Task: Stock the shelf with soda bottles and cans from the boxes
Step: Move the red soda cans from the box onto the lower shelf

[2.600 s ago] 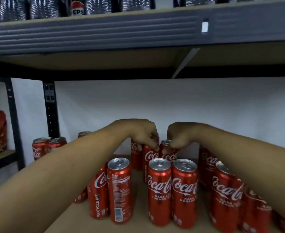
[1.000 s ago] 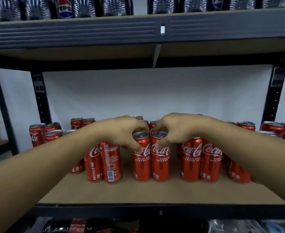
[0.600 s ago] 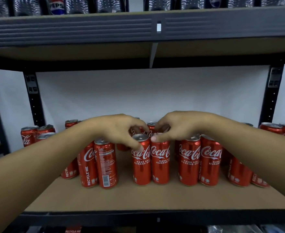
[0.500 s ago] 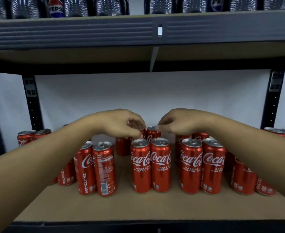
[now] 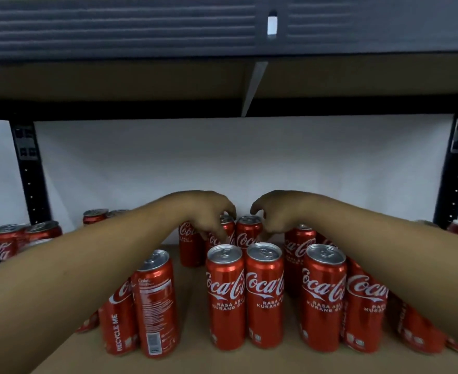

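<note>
Fingers of my left hand (image 5: 206, 214) bend down over the top of a red can (image 5: 230, 230) at the back of the shelf, and they hold it. Just beside it, not touching, is my right hand (image 5: 276, 211). Its fingers are curled too, and its thumb is right at the side of the next can (image 5: 249, 234). I cannot tell if that hand holds the can or only touches it. Both cans stand up straight, side by side, under my hands.

Closer to me than my hands, two front cans (image 5: 226, 298) stand together, touching. Right of them, under my right arm, more cans (image 5: 323, 298) stand in a row. Under my left arm is a can with small print (image 5: 156, 306) turned my way. Far to the left of my left hand a few more cans (image 5: 9, 241) stand near a black post (image 5: 29, 171). All of them are on the brown board (image 5: 191, 298). Behind my hands is a white wall (image 5: 222, 157). Above my hands is the gray upper shelf (image 5: 114, 28).
</note>
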The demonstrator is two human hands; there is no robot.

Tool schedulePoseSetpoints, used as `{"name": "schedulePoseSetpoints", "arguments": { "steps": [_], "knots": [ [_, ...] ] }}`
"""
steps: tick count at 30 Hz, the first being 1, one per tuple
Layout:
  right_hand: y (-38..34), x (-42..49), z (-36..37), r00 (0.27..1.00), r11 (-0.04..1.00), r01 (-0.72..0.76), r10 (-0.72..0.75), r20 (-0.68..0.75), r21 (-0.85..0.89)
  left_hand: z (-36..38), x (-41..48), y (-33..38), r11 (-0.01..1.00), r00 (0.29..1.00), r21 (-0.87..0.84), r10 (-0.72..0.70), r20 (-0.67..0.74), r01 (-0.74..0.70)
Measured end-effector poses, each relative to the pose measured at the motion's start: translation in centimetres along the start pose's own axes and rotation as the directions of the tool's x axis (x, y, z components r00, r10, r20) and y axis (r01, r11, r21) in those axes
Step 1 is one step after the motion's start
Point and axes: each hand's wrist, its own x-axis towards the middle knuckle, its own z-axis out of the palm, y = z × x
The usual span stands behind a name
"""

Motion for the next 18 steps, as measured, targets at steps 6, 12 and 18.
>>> {"name": "schedulePoseSetpoints", "arguments": {
  "steps": [6, 12, 18],
  "knots": [
    [0.7, -0.3, 0.5, 1.0, 0.999, -0.002, 0.003, -0.028, 0.042, 0.3, -0.2, -0.7, 0.999, 0.998, -0.035, 0.036, -0.056, -0.038],
    [-0.1, -0.4, 0.0, 0.998, 0.989, 0.04, -0.033, -0.057, 0.139, 0.4, -0.6, -0.9, 0.996, 0.996, -0.065, 0.053, -0.07, -0.057],
    [-0.2, -0.5, -0.3, 0.999, 0.995, 0.026, -0.023, -0.038, 0.098, 0.5, -0.7, -0.8, 0.994, 0.995, -0.08, 0.065, -0.071, -0.07]
  ]
}}
